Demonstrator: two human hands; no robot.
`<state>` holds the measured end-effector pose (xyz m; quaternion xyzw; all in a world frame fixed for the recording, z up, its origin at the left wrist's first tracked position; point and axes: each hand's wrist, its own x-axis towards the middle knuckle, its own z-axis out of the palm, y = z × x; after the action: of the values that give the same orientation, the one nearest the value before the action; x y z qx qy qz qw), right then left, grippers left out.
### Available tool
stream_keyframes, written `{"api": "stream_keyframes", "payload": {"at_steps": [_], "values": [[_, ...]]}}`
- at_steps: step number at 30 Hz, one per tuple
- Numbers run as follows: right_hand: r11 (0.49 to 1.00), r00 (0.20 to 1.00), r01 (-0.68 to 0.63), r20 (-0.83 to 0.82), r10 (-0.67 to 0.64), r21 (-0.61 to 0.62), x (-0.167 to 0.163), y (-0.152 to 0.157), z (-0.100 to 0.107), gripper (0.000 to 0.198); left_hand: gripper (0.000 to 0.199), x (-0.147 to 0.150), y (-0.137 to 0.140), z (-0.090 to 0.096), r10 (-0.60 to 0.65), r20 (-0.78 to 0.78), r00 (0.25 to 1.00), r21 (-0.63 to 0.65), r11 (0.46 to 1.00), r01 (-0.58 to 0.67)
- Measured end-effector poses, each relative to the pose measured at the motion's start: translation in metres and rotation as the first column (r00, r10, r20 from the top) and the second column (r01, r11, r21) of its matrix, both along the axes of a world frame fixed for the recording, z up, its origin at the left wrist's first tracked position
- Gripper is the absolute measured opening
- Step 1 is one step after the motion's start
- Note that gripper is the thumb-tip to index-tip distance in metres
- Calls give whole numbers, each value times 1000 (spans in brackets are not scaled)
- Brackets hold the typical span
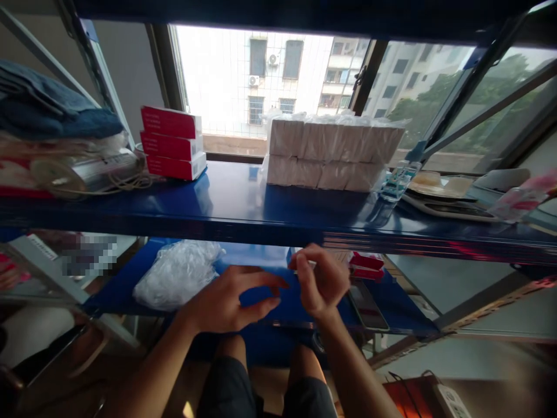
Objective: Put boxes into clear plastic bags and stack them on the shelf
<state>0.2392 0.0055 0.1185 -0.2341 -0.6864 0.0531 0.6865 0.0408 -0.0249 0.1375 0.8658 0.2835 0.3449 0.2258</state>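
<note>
My left hand hovers over the lower blue shelf, thumb and fingers apart with a gap between them and nothing held. Close to its right, my right hand is closed, the fingers curled in toward the thumb; what they hold, if anything, I cannot make out. Left of my left hand lies a heap of clear plastic bags. Behind my right hand sit red and white boxes, partly hidden. A dark flat phone-like slab lies to the right of my right wrist.
The upper blue shelf overhangs the lower one. On it stand three stacked red boxes, a plastic-wrapped block of white boxes, a clear bottle and a tray. Folded denim lies at left; metal posts flank both sides.
</note>
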Motion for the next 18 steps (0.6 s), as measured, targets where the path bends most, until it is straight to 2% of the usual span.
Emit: {"api": "stream_keyframes", "payload": {"at_steps": [2,4,6,8,9,11,14,18], "values": [[971,999,-35,13,39,-235,-18,15,-52,20,20,-5,22,-62,141,50,989,-119,984,-135],[904,998,-57,-5,60,-424,-36,35,-100,28,22,-12,52,-125,342,83,936,-157,932,-327],[788,994,-109,-58,93,-606,-50,56,-143,34,22,-23,77,-180,517,86,852,-116,854,-506],[656,987,-161,-137,88,-737,-60,70,-180,37,22,-35,89,-221,609,81,789,-62,793,-606],[611,986,-164,-148,78,-775,-63,75,-195,38,22,-40,91,-235,633,82,770,-52,774,-631],[570,990,-142,-128,65,-809,-65,79,-216,39,22,-47,87,-253,654,84,752,-47,756,-653],[578,996,-78,-43,75,-813,-65,79,-230,39,21,-50,78,-261,645,84,759,-37,764,-645],[597,995,-20,41,88,-802,-63,76,-232,38,22,-49,75,-262,630,96,770,-32,776,-630]]}}
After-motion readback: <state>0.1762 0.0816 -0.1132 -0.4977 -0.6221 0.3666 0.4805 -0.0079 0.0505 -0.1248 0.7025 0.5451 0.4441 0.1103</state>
